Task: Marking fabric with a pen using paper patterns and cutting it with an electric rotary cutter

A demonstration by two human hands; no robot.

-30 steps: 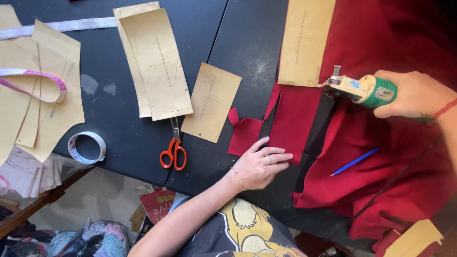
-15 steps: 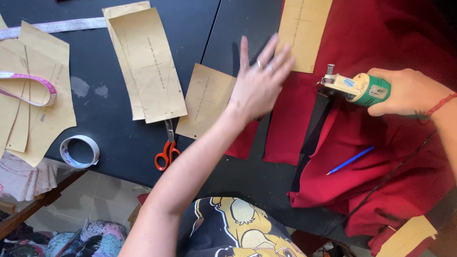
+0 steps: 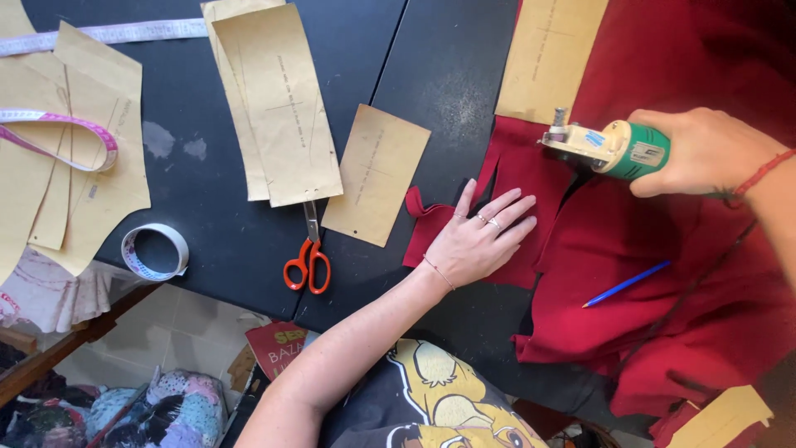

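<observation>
Half a second ago my left hand point(image 3: 477, 241) was lifted over the small paper pattern; it is now back down, flat and open, fingers spread, pressing the cut piece of red fabric point(image 3: 506, 207) on the black table point(image 3: 431, 75). My right hand point(image 3: 705, 149) has barely shifted: it stays closed around the green-bodied electric fabric cutter point(image 3: 609, 148), whose head sits at the upper edge of that cut piece, just beside my left fingertips.

Count on the table: one pair of orange-handled scissors point(image 3: 308, 257), one roll of tape point(image 3: 155, 251), one blue pen point(image 3: 626, 284) lying on the larger red cloth point(image 3: 688, 274), one small rectangular paper pattern point(image 3: 377, 174), and one pink measuring tape point(image 3: 62, 137). Other brown pattern sheets overlap at the left and top; I cannot count them exactly.
</observation>
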